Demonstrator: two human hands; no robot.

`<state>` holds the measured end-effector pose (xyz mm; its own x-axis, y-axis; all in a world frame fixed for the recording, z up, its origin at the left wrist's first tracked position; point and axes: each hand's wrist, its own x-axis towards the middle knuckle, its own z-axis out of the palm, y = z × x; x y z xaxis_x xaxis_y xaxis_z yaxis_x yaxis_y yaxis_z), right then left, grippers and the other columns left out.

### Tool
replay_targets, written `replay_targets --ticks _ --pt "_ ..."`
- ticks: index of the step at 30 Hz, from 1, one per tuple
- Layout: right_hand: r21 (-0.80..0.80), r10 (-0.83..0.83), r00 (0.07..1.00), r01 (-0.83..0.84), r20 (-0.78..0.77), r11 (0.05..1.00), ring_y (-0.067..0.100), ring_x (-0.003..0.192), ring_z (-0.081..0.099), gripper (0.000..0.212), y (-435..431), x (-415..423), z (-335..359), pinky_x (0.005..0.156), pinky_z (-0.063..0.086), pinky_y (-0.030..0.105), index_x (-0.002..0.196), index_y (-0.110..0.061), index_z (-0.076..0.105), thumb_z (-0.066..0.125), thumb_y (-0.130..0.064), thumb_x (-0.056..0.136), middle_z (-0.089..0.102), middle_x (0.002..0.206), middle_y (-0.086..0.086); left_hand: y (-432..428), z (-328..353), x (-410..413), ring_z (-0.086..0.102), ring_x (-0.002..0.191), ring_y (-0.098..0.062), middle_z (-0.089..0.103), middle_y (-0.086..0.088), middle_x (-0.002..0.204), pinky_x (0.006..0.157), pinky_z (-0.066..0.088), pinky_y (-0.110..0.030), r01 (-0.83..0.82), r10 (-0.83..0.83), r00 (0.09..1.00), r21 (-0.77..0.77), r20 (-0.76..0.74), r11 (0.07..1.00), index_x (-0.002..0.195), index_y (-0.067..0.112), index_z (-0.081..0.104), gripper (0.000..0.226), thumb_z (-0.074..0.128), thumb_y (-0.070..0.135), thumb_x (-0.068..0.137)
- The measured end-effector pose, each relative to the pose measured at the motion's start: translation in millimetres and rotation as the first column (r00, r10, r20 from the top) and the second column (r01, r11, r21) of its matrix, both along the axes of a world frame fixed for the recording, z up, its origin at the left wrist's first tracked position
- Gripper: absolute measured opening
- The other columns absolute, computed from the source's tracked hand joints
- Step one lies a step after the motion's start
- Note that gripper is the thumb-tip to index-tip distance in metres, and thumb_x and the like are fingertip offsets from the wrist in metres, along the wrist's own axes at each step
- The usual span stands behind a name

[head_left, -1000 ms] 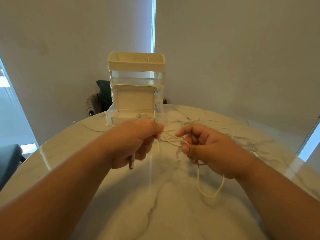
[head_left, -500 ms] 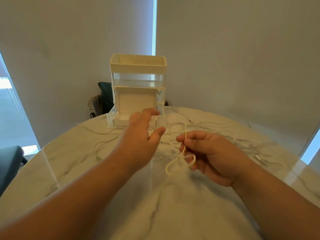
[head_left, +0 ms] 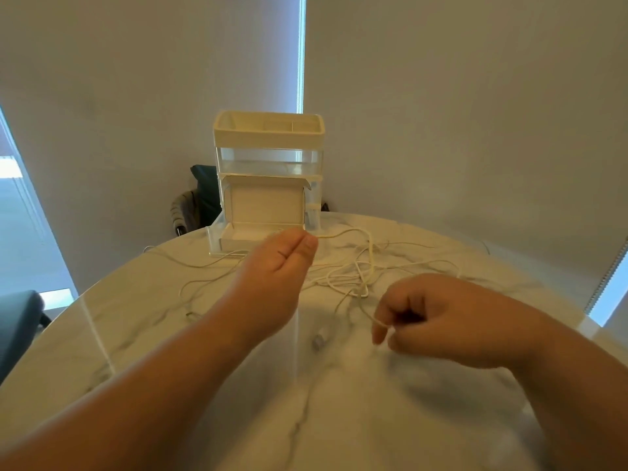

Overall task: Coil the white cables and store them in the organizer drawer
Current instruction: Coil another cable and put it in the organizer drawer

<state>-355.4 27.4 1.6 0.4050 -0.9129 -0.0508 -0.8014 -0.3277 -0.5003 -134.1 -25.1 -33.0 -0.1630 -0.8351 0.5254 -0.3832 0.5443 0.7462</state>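
Observation:
Several thin white cables (head_left: 356,273) lie tangled on the round marble table (head_left: 142,321), right of centre. The white and clear organizer (head_left: 268,158) stands at the far edge, its bottom drawer (head_left: 234,236) pulled open towards me. My left hand (head_left: 275,277) reaches forward just in front of the drawer, fingertips and thumb pressed together, pinching a cable end that trails off to the right. My right hand (head_left: 431,317) hovers nearer to me with curled fingers, pinching a thin cable strand between thumb and forefinger.
More loose cable (head_left: 204,266) runs across the table to the left of my left arm. A small blurred grey plug (head_left: 318,340) lies between my hands. A dark chair (head_left: 200,195) stands behind the table, and another dark seat (head_left: 17,321) at the left edge.
My left hand has let go of the strand it held, reached forward to the drawer and closed its fingertips on a cable end. My right hand dropped back towards me.

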Motion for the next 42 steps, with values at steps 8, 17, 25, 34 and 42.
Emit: replay_targets --ticks 8,17,25,34,42 --pt "0.065 -0.022 0.532 -0.063 0.846 0.996 0.017 0.046 0.044 0.034 3 36 -16 0.048 0.032 0.03 0.082 -0.017 0.077 0.056 -0.045 0.085 0.056 0.057 0.007 7 -12 -16 0.043 0.097 -0.009 0.043 0.016 0.099 0.09 0.042 -0.037 -0.069 0.037 0.919 0.067 0.394 0.995 0.113 0.051 0.059 0.024 0.043 0.051 0.096" --pt "0.206 -0.242 0.357 0.136 0.902 0.969 0.014 0.049 0.047 0.028 -12 37 -24 0.052 0.035 0.029 0.092 -0.011 0.073 0.051 -0.029 0.094 0.061 0.065 0.007 34 17 -14 0.065 0.076 -0.026 0.065 -0.012 0.08 0.071 0.051 -0.035 0.559 -0.367 0.829 0.644 -0.422 0.522 0.096 0.007 0.065 0.027 0.065 0.034 0.089" --pt "0.355 -0.383 0.202 0.159 0.902 0.921 0.015 0.049 0.041 0.031 -23 36 -33 0.05 0.028 0.029 0.101 -0.006 0.07 0.047 -0.027 0.102 0.052 0.064 0.006 20 18 6 0.063 0.065 -0.023 0.063 -0.009 0.075 0.068 0.053 -0.035 0.764 -0.503 0.638 0.563 -0.583 0.315 0.099 0.015 0.066 0.019 0.052 0.024 0.093" --pt "-0.25 -0.124 0.971 0.174 0.203 0.953 0.011 0.044 0.046 0.072 6 11 -2 0.054 0.04 0.029 0.055 -0.011 0.052 0.038 -0.076 0.084 0.051 0.048 0.003 17 13 0 0.027 0.051 -0.01 0.038 0.004 0.061 0.048 0.02 -0.024 0.42 -0.321 0.907 0.595 -0.271 0.685 0.098 0.022 0.07 0.028 0.044 0.025 0.104" --pt "-0.236 -0.039 0.9 0.155 0.434 0.959 0.0 0.074 0.064 0.016 -8 29 -28 0.072 0.051 0.027 0.093 -0.035 0.068 0.053 -0.04 0.096 0.069 0.079 -0.013 23 14 -3 0.043 0.055 -0.012 0.051 -0.002 0.064 0.052 0.037 -0.025 0.522 -0.452 0.846 0.606 -0.282 0.6 0.118 0.005 0.061 0.027 0.047 0.022 0.102"
